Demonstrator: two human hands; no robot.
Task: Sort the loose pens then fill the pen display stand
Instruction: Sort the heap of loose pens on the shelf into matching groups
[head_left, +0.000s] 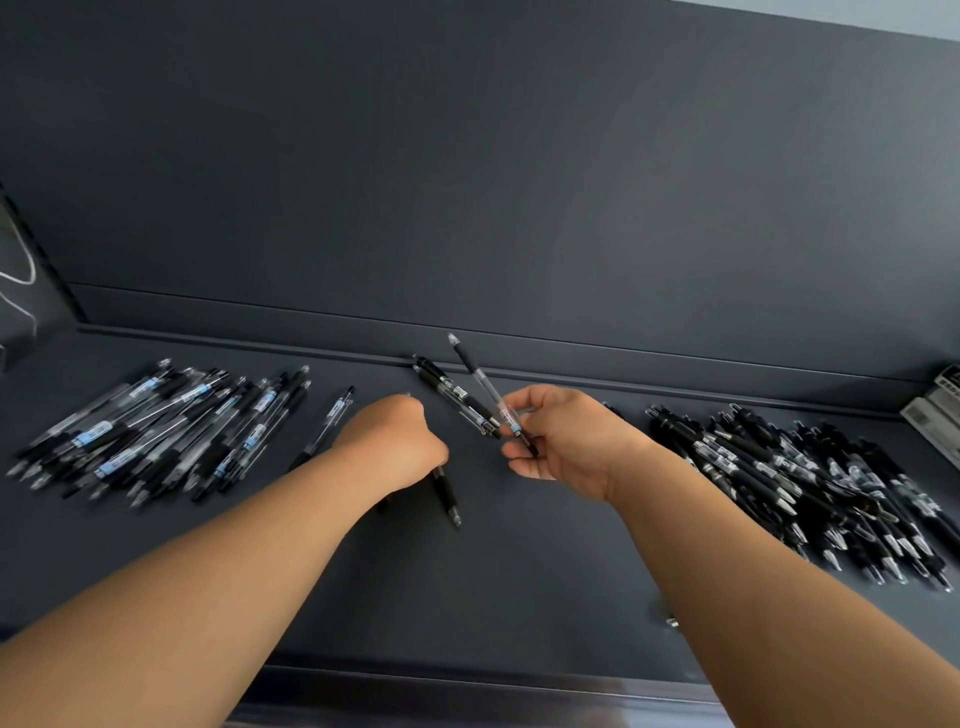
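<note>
Right hand (563, 441): fingers (524, 401) and thumb pinch a fan of three pens by their near ends.
- The blue-label pen (480, 382) has a clear barrel. Its long axis runs away from the palm, up and left toward the back ledge (727, 388).
- The two dark pens (447, 389) sit just left of it, side by side and slanted more steeply left.

Left hand (395, 439): curled knuckles-up into a fist on the tabletop (519, 582). The fingertips are hidden under the hand. A black pen (445, 496) juts out from beneath it toward the near edge, so I judge it gripped.

Outward:
- Left pile (156, 431): clear barrels with blue labels, all raked the same diagonal.
- Lone pen (332, 421): lies between that pile and the left hand, on the same slant.
- Right pile (810, 483): darker pens, tips toward the near right, close beside the right wrist.
- Grey box (935, 410): at the far right edge. Cannot tell if it is the display stand.

Judgement: sorting is well along and the stand is unfilled. The blue-label pen matches the left pile, which lies across the body from the hand holding it. The left hand is nearer, but it is occupied.
</note>
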